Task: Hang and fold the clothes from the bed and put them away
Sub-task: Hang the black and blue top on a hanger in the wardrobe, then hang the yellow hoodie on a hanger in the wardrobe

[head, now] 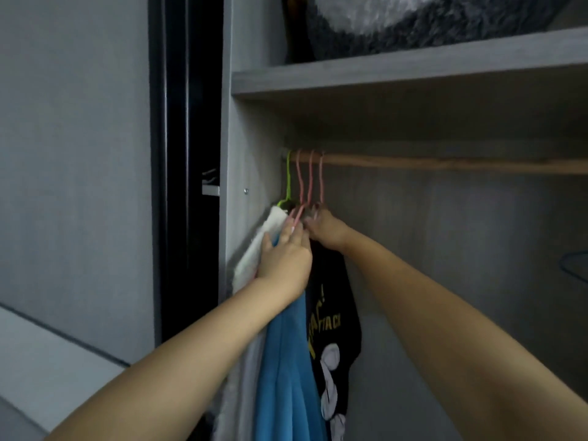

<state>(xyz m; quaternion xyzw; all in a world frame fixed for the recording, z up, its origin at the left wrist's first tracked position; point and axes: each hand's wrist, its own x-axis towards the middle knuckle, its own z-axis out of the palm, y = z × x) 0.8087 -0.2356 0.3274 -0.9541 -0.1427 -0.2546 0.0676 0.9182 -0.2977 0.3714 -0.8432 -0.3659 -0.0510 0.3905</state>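
Inside the open wardrobe a wooden rail (445, 163) carries a green hanger (288, 176) and three pink hangers (310, 179) bunched at its left end. From them hang a white garment (254, 249), a blue garment (286, 361) and a black T-shirt (334, 307) with yellow lettering and a white print. My left hand (284, 259) lies over the shoulders of the white and blue garments, fingers pressed against the cloth. My right hand (324, 229) grips the top of the black T-shirt at its pink hanger.
A grey shelf (397, 74) runs above the rail and holds a fluffy grey and white bundle (429, 17). The wardrobe's side panel (248, 173) stands just left of the hangers. A blue hanger (572, 262) shows at the far right. The rail's right part is bare.
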